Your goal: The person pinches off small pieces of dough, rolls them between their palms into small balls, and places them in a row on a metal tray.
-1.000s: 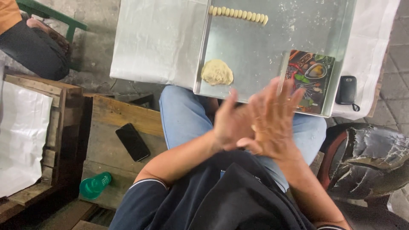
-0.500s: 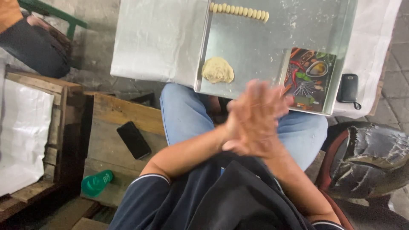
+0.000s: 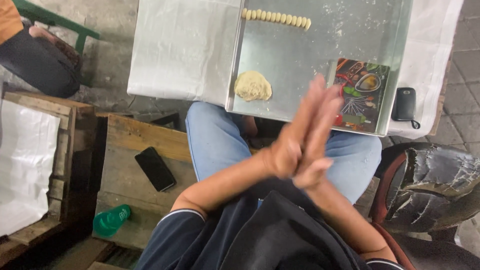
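Hands, my left hand (image 3: 292, 145) and right hand (image 3: 315, 150), pressed palm to palm, fingers straight, blurred; whatever sits between palms hidden. Dough lump (image 3: 253, 85) on tray (image 3: 300, 60).

Dough lump (image 3: 253, 85): pale yellow, flattened, irregular outline, lying flat near front-left corner of metal tray (image 3: 300, 60). Dough balls (image 3: 276, 17): approx. a dozen small pale pcs, one straight row along the tray's far edge, left half, each touching the next.
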